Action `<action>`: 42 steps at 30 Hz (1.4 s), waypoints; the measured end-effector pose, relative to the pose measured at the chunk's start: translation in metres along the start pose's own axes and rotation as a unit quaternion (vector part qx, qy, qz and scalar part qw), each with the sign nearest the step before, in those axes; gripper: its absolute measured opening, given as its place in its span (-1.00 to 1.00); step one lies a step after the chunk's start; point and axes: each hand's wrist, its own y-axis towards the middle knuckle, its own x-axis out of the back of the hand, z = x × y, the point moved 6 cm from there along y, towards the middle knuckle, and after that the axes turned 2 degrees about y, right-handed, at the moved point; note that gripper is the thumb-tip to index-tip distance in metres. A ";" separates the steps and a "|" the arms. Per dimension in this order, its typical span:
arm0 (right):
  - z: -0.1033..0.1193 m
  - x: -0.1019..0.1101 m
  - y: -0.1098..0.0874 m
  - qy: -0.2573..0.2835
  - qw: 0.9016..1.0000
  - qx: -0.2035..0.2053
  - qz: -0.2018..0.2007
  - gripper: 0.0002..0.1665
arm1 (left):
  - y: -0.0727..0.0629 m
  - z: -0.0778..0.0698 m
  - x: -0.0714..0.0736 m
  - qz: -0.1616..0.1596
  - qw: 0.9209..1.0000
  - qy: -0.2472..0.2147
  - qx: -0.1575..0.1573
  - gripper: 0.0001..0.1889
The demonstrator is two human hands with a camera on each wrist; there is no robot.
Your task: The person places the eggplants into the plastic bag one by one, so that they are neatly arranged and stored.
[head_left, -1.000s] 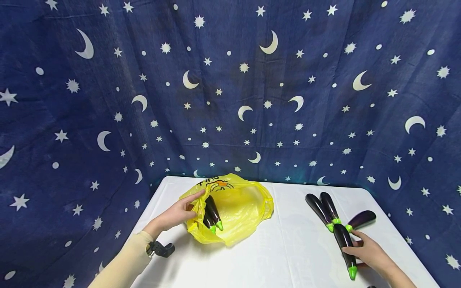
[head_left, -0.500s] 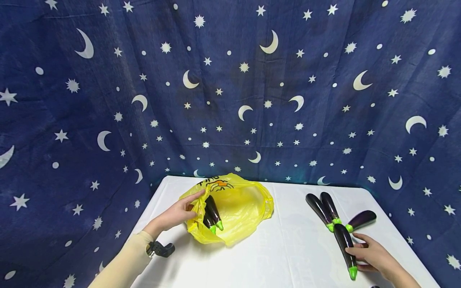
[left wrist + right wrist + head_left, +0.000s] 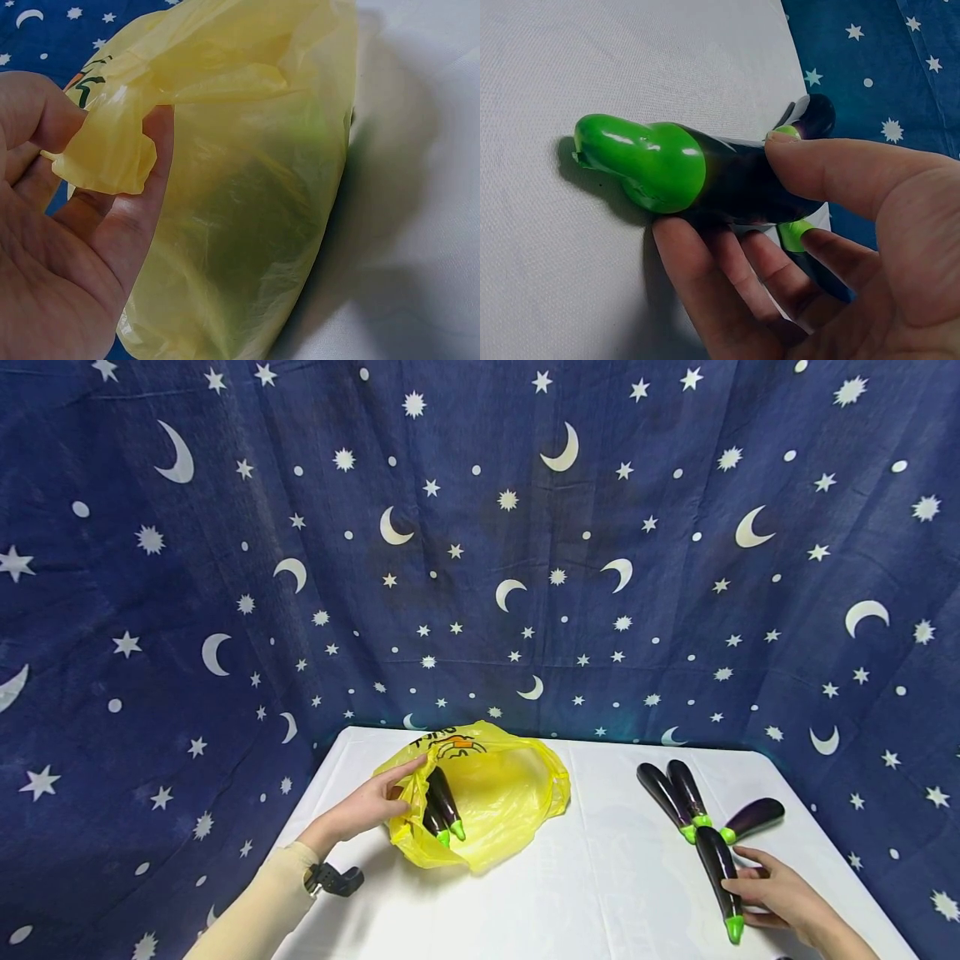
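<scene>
In the head view my left hand grips the rim of a yellow plastic bag. The left wrist view shows bunched film of the bag between thumb and fingers. Inside the bag's mouth lie two dark eggplants with green stems. My right hand holds a glossy eggplant at the table's right, its green cap towards me. The thumb lies on its dark body and the fingers curl along its side. How firmly they press cannot be told.
Beyond the right hand lie two eggplants side by side and another eggplant to their right, stems close together. A white cloth covers the table. A dark blue curtain with moons and stars stands behind and at both sides.
My right hand has shifted slightly right along the eggplant, its thumb drawn back towards the near edge. That eggplant has hardly moved. The left hand and bag look unchanged.
</scene>
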 end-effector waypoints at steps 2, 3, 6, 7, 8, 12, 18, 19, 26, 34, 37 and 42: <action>0.000 0.000 0.000 0.004 1.000 -0.002 -0.003 0.14 | 0.000 0.000 0.000 -0.001 1.000 0.001 0.001 -0.12; 0.001 0.000 0.000 0.005 1.000 -0.002 -0.003 0.13 | 0.000 0.000 0.000 -0.001 1.000 0.001 0.001 -0.12; 0.001 0.000 -0.001 0.005 1.000 0.001 -0.003 0.12 | 0.000 0.000 0.000 -0.002 1.000 0.003 0.000 -0.12; 0.001 0.000 -0.002 0.004 1.000 0.004 -0.001 0.11 | 0.000 0.000 0.000 -0.002 1.000 0.003 0.000 -0.12; 0.001 0.000 -0.002 0.002 1.000 0.006 0.000 0.10 | 0.000 0.000 0.000 -0.001 1.000 0.003 0.000 -0.12; 0.002 -0.001 -0.003 -0.002 1.000 0.008 0.001 0.07 | 0.000 0.000 0.000 -0.001 1.000 0.003 0.000 -0.12; 0.006 -0.004 -0.004 -0.021 1.000 0.016 0.001 0.03 | -0.001 -0.001 0.001 -0.005 1.000 0.004 0.002 -0.12; 0.007 -0.004 -0.004 -0.023 1.000 0.014 -0.002 0.02 | -0.001 0.000 0.001 -0.005 1.000 0.005 0.002 -0.12; 0.006 -0.006 -0.003 -0.036 0.999 0.015 -0.011 0.00 | -0.001 0.000 0.000 -0.002 1.000 -0.003 -0.001 -0.12; 0.007 -0.006 -0.003 -0.049 0.999 0.011 -0.008 -0.01 | 0.000 0.000 0.000 0.000 1.000 -0.003 0.000 -0.11; 0.009 -0.006 -0.004 -0.053 0.998 0.015 -0.003 0.00 | 0.000 0.000 0.001 -0.002 1.000 0.000 0.000 -0.11; 0.009 -0.007 -0.003 -0.065 0.998 0.014 -0.004 0.07 | 0.001 0.000 0.000 -0.003 1.000 0.000 -0.001 -0.11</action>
